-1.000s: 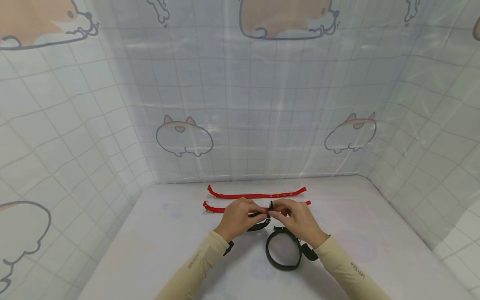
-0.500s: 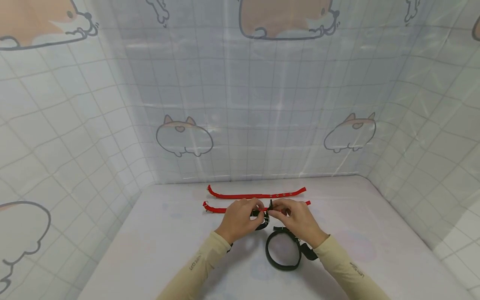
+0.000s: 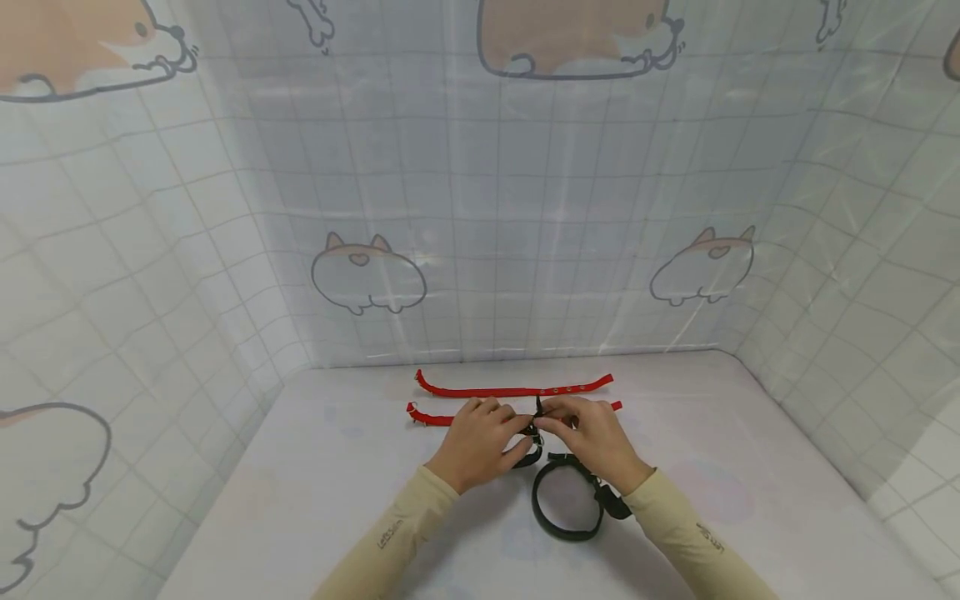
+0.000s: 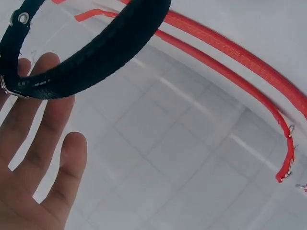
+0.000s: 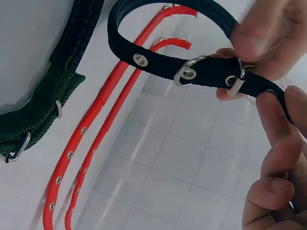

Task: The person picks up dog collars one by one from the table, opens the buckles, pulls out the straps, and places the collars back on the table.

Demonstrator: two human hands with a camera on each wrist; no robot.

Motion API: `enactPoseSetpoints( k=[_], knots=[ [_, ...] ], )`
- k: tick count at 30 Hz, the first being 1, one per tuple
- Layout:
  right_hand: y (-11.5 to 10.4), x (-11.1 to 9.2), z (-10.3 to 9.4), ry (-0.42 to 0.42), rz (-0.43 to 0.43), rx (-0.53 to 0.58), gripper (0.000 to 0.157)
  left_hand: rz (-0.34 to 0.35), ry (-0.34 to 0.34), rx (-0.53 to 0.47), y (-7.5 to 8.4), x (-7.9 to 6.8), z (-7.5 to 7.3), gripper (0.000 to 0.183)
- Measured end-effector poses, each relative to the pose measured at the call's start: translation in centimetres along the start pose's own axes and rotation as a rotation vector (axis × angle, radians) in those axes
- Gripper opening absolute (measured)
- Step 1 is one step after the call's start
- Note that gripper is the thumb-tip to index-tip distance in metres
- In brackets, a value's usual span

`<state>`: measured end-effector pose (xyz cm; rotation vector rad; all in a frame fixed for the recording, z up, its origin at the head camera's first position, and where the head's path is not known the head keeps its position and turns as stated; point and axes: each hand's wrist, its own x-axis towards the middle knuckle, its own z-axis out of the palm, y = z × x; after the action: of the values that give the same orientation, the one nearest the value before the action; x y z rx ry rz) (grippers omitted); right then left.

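A black pet collar (image 5: 158, 71) with metal eyelets is looped and buckled between my two hands. My left hand (image 3: 480, 446) holds it by the buckle (image 5: 236, 87), thumb on one side and fingers behind. From the right, my right hand (image 3: 597, 442) pinches the collar's tail end between thumb and index finger, its other fingers curled. A loose D-ring hangs beside one eyelet in the right wrist view. In the left wrist view the padded part of the collar (image 4: 105, 55) passes in front of the left fingertips.
A second, larger dark collar (image 3: 567, 535) lies looped on the white table (image 3: 337, 500), near my right wrist. Two red collars (image 3: 480, 392) (image 3: 430, 419) are stretched out behind the hands. Grid-patterned sheeting (image 3: 495, 192) with cartoon dogs surrounds the table.
The left fingers have shifted around the buckle, loosening and then closing in on it again. The right hand has stayed nearly in place with the tail end.
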<state>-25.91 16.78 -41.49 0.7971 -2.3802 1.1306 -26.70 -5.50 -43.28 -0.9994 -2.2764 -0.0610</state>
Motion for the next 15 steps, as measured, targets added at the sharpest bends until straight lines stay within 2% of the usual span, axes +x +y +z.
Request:
enactPoseSetpoints(
  k=[8, 15],
  knots=[
    [-0.32, 0.21, 0.26, -0.01, 0.002, -0.018, 0.027, 0.057, 0.032, 0.05, -0.3, -0.01, 0.41, 0.026],
    [-0.28, 0.37, 0.23, -0.018, -0.021, -0.006, 0.027, 0.049, 0.03, 0.028, -0.5, 0.02, 0.6, 0.025]
  ],
)
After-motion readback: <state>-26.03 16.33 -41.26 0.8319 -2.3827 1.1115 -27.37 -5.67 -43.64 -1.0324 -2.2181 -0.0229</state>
